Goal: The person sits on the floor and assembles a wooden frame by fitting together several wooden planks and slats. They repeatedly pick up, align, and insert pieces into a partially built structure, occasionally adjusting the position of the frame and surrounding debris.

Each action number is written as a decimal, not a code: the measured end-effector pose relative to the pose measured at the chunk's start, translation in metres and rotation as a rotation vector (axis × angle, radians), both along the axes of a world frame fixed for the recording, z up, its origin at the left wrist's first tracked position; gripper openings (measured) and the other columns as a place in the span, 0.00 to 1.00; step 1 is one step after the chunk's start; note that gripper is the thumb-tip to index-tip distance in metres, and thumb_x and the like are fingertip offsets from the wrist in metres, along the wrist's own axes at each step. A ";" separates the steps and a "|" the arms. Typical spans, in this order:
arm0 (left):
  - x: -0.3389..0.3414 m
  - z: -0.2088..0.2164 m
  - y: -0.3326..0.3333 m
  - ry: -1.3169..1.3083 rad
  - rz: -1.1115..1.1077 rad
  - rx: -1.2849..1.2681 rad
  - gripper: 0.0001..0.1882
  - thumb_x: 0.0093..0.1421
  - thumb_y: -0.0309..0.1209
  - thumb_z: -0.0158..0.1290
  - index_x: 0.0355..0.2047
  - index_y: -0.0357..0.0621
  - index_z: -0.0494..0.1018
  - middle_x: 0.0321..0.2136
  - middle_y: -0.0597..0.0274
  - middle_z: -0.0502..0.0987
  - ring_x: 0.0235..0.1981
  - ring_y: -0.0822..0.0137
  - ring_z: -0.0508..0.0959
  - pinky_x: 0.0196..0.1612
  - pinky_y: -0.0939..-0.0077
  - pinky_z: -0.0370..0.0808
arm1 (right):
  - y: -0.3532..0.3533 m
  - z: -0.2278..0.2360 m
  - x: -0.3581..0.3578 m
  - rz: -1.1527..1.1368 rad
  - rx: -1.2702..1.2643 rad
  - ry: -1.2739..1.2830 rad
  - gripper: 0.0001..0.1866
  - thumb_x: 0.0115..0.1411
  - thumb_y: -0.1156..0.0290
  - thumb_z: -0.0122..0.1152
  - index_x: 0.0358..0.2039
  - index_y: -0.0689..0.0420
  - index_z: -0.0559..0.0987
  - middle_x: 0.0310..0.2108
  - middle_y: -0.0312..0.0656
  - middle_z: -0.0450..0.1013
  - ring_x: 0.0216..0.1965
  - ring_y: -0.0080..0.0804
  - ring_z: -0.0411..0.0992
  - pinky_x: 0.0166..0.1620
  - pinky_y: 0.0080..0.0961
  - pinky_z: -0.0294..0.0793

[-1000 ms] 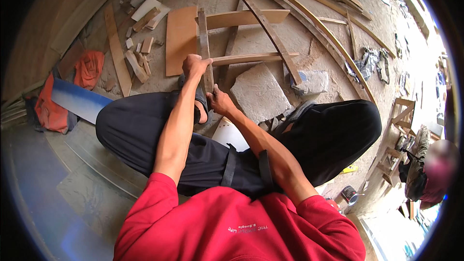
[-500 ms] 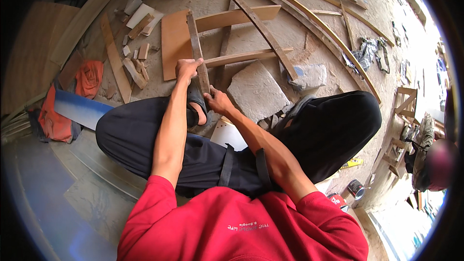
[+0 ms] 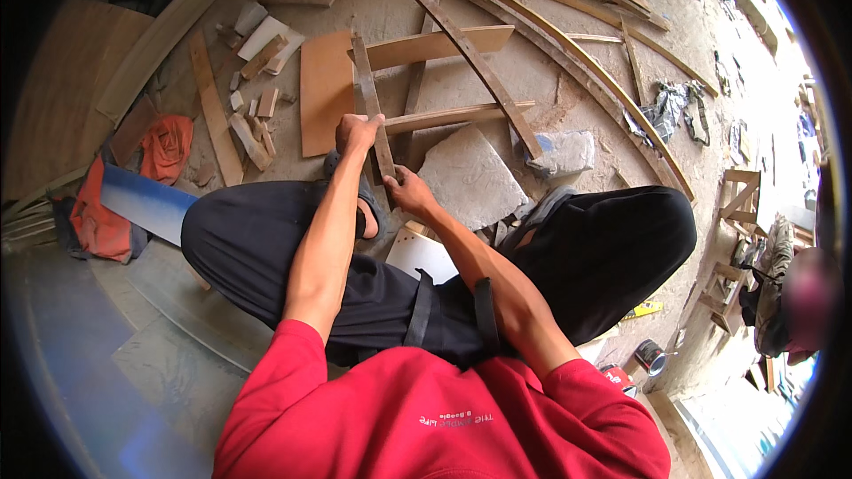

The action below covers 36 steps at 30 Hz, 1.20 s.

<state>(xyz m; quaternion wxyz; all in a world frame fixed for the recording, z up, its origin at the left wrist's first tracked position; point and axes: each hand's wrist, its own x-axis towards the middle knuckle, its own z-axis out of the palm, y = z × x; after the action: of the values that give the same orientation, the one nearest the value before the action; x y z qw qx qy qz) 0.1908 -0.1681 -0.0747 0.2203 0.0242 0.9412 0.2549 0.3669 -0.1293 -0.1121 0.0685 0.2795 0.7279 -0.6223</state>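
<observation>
My left hand [image 3: 358, 133] is closed around a narrow, worn wooden strip [image 3: 365, 78], a little above its near end. My right hand [image 3: 408, 191] grips that same strip lower down, at the near end, with thumb and fingers. The strip lies across the ends of two plywood boards, an upper board [image 3: 444, 45] and a lower board [image 3: 470, 113], both running off to the right. A second dark strip [image 3: 466, 49] crosses those boards farther right. Beside the strip's left edge lies a flat brown panel [image 3: 325, 93].
A pale stone slab [image 3: 470, 176] sits right of my right hand, near a plastic-wrapped block [image 3: 565, 153]. Wood offcuts [image 3: 259, 115] and an orange cloth [image 3: 166, 149] lie left. Long battens [image 3: 568, 44] cross the far floor. A paint can [image 3: 650, 357] stands at right.
The view has shifted slightly, so the scene sits a bit lower. Both hands keep their hold on the strip, with little other visible difference.
</observation>
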 end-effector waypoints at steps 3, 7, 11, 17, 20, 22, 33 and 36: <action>0.017 0.019 0.018 0.067 -0.009 -0.063 0.25 0.45 0.48 0.63 0.36 0.41 0.79 0.36 0.49 0.79 0.39 0.52 0.79 0.43 0.63 0.74 | 0.017 0.008 0.008 -0.018 -0.025 -0.072 0.25 0.60 0.54 0.53 0.52 0.57 0.70 0.33 0.48 0.77 0.25 0.34 0.75 0.27 0.29 0.74; 0.024 0.010 0.029 0.136 -0.034 -0.022 0.24 0.46 0.49 0.62 0.33 0.41 0.79 0.34 0.48 0.80 0.38 0.50 0.79 0.42 0.62 0.74 | 0.029 0.002 0.017 -0.065 0.071 -0.035 0.26 0.60 0.53 0.54 0.50 0.60 0.71 0.35 0.50 0.76 0.25 0.36 0.76 0.26 0.31 0.75; 0.036 -0.002 0.054 0.155 -0.156 -0.050 0.26 0.46 0.53 0.60 0.37 0.46 0.80 0.37 0.50 0.79 0.40 0.52 0.79 0.46 0.63 0.72 | 0.041 0.003 0.028 -0.119 0.022 -0.128 0.29 0.59 0.53 0.54 0.50 0.65 0.70 0.35 0.54 0.76 0.24 0.36 0.76 0.23 0.31 0.75; 0.049 -0.023 0.081 0.200 -0.248 -0.006 0.24 0.47 0.51 0.60 0.33 0.43 0.79 0.36 0.48 0.79 0.41 0.51 0.78 0.50 0.61 0.70 | 0.054 0.012 0.046 -0.197 -0.012 -0.142 0.28 0.59 0.53 0.54 0.50 0.66 0.70 0.33 0.53 0.75 0.20 0.33 0.74 0.21 0.28 0.74; 0.056 -0.019 0.091 0.125 -0.247 0.047 0.22 0.48 0.49 0.60 0.30 0.40 0.79 0.35 0.46 0.79 0.41 0.50 0.78 0.49 0.59 0.70 | 0.063 0.009 0.054 -0.235 -0.040 -0.157 0.27 0.60 0.53 0.55 0.48 0.65 0.71 0.30 0.51 0.75 0.19 0.32 0.73 0.20 0.26 0.73; 0.057 -0.019 0.092 0.119 -0.245 0.082 0.22 0.48 0.48 0.60 0.29 0.38 0.79 0.34 0.44 0.79 0.39 0.48 0.78 0.45 0.59 0.73 | 0.067 0.011 0.057 -0.239 -0.073 -0.177 0.26 0.60 0.53 0.55 0.47 0.65 0.72 0.29 0.49 0.75 0.20 0.31 0.72 0.20 0.26 0.73; 0.063 0.011 0.088 0.071 -0.232 0.105 0.22 0.49 0.45 0.61 0.33 0.37 0.78 0.35 0.43 0.78 0.39 0.48 0.79 0.42 0.60 0.75 | 0.065 0.013 0.059 -0.223 -0.125 -0.158 0.28 0.59 0.50 0.55 0.45 0.66 0.73 0.30 0.46 0.75 0.25 0.29 0.73 0.25 0.24 0.75; 0.065 0.031 0.086 0.029 -0.227 0.059 0.27 0.47 0.50 0.62 0.38 0.40 0.78 0.38 0.48 0.79 0.41 0.50 0.78 0.47 0.60 0.72 | 0.062 0.011 0.056 -0.229 -0.138 -0.145 0.30 0.59 0.48 0.55 0.45 0.66 0.73 0.30 0.46 0.75 0.25 0.29 0.72 0.25 0.24 0.74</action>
<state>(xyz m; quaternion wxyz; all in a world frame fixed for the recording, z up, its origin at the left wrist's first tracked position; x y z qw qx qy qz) 0.2558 -0.0821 -0.0440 0.2334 0.1408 0.9276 0.2555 0.4230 -0.0675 -0.1012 0.0686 0.3995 0.6399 -0.6529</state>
